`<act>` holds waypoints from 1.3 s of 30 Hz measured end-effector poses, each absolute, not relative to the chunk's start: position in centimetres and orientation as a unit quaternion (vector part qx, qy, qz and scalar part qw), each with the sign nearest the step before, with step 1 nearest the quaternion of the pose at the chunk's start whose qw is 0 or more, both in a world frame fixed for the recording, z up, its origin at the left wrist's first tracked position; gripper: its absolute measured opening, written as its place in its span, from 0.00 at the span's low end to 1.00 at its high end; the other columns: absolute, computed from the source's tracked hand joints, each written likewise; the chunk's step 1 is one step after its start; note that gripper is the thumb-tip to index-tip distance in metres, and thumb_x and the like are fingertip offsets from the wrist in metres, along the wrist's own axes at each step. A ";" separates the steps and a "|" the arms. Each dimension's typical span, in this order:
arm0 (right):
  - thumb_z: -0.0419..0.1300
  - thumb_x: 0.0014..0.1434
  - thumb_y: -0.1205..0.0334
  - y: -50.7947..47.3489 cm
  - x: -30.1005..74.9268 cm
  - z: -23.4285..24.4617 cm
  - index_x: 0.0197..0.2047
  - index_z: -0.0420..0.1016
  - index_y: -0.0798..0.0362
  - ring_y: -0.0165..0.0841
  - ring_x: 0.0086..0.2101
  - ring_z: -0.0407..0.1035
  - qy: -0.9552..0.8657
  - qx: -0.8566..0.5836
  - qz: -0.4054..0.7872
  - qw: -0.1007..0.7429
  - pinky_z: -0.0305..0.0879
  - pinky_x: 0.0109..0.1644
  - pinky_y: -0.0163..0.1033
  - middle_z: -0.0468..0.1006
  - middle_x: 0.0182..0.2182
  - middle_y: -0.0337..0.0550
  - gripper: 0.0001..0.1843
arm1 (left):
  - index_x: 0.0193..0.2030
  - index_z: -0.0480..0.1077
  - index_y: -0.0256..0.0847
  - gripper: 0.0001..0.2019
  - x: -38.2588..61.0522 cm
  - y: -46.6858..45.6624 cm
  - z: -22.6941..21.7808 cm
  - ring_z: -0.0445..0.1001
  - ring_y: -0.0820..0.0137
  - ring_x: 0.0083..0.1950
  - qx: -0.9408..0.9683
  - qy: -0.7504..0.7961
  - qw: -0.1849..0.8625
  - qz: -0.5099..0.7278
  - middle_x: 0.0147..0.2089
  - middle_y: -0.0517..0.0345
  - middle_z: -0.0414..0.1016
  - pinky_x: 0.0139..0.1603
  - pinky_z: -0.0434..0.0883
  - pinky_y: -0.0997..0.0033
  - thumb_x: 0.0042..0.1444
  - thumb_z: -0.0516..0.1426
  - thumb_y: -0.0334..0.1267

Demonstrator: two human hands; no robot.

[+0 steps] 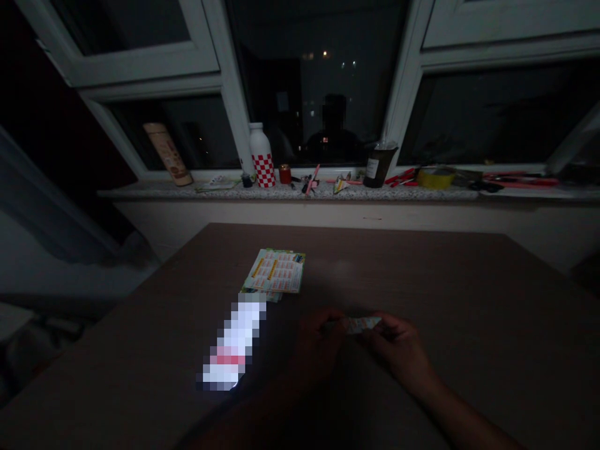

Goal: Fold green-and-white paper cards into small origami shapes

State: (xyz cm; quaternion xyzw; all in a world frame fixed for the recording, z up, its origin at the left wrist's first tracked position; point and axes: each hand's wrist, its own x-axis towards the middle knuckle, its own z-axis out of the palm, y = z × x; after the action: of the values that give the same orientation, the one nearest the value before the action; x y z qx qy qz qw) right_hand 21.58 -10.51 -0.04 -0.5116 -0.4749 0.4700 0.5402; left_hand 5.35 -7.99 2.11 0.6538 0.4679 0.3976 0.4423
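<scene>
Between my two hands is a small folded piece of printed paper (364,324), pale with orange marks. My left hand (322,337) is closed on its left end, in deep shadow. The fingers of my right hand (398,344) pinch its right end. Left of my hands, a lit phone (237,340) lies on the table, its screen blurred out. Just beyond the phone rests a stack of printed paper sheets (276,272), with rows of orange print and yellow strips.
The brown table (422,269) reaches toward a granite windowsill (225,192). On the sill stand a tan tumbler (169,153), a red-checked white bottle (261,156), a small red jar (285,174), a dark drink cup (379,165) and a yellow roll (435,178). The room is dim.
</scene>
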 end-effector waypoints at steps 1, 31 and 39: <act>0.66 0.45 0.53 -10.5 21.6 0.0 0.20 0.69 0.54 0.25 0.18 0.57 -0.476 -0.514 0.468 0.539 0.53 0.21 0.31 0.65 0.15 0.34 0.15 | 0.31 0.71 0.38 0.10 5.3 -7.9 2.0 0.64 0.72 0.29 0.654 0.466 0.445 0.397 0.27 0.60 0.68 0.30 0.60 0.75 0.55 0.54 0.42; 0.63 0.51 0.51 -10.5 21.7 0.2 0.26 0.75 0.52 0.30 0.25 0.64 -0.468 -0.517 0.467 0.543 0.61 0.29 0.33 0.71 0.21 0.37 0.13 | 0.27 0.69 0.36 0.14 4.7 -7.5 2.4 0.63 0.74 0.28 0.821 0.341 0.384 0.249 0.25 0.62 0.65 0.30 0.57 0.76 0.59 0.51 0.41; 0.63 0.51 0.49 -10.2 22.1 0.4 0.37 0.76 0.51 0.33 0.27 0.67 -0.481 -0.521 0.458 0.535 0.63 0.32 0.35 0.75 0.24 0.39 0.15 | 0.29 0.71 0.37 0.16 4.5 -7.5 2.0 0.64 0.73 0.28 0.801 0.385 0.375 0.263 0.25 0.61 0.67 0.29 0.57 0.74 0.60 0.49 0.44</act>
State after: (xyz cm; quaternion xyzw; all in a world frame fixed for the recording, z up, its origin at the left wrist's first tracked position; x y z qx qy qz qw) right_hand 22.12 -10.24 0.39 -0.5213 -0.4815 0.4585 0.5350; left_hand 4.48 -7.52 1.98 0.8010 0.3853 0.2626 0.3754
